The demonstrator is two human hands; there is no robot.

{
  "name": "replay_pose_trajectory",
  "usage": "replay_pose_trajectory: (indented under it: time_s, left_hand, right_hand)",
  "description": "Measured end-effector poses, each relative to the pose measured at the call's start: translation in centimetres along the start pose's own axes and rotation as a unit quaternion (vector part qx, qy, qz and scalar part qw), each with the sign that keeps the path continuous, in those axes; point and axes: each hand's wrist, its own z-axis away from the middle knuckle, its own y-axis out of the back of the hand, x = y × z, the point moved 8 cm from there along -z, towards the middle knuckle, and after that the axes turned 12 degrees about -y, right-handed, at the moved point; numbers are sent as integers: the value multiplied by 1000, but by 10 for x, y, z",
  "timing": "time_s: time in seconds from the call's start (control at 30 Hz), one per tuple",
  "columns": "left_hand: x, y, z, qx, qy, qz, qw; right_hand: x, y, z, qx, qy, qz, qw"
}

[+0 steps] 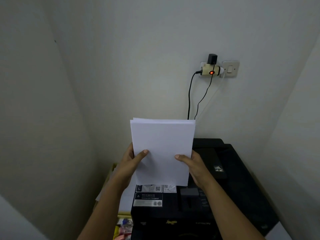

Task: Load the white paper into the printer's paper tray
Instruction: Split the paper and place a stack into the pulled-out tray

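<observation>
- Above the black printer [216, 179], toward its front left corner, we hold the white paper [161, 149] upright, its lower edge hanging just over the printer's label panel [149, 198]; none of it is in a tray yet.
- We cannot make out the paper tray's slot from this angle, so we risk lowering the stack blind and catching it on the lid.
- Along the top edge the sheets sit slightly fanned; we judge that an unsquared stack could jam or feed crooked.
- Our grip is only at the side edges, so the tall stack could bow or let sheets slip as we tilt it.
- Our left hand [133, 160] pinches the stack's left edge, thumb across the front, fingers hidden behind.
- Our right hand [192, 163] grips the right edge the same way, forearms converging from below.
</observation>
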Motion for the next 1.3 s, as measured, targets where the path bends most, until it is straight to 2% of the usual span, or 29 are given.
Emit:
replay_pose_trajectory:
  time_s: [0.3, 0.5, 0.67, 0.9, 1.17, 1.3]
  left_hand:
    - [-10, 1, 11, 41, -6, -20, 999]
    - [-14, -7, 16, 40, 0, -65, 997]
    - [-2, 1, 12, 53, -24, -85, 995]
    - [1, -1, 17, 2, -44, -150, 988]
    - [-2, 0, 19, 47, -40, -122, 991]
    - [-22, 1, 22, 52, -9, -101, 993]
  right_hand:
    - [3, -5, -3, -1, 12, 20, 1000]
    - [11, -3, -4, 50, 25, -1, 998]
    - [7, -14, -7, 55, 32, 29, 998]
    - [7, -22, -1, 49, 73, 88, 992]
    - [6, -23, 1, 48, 76, 79, 993]
    - [10, -20, 3, 39, 61, 59, 996]
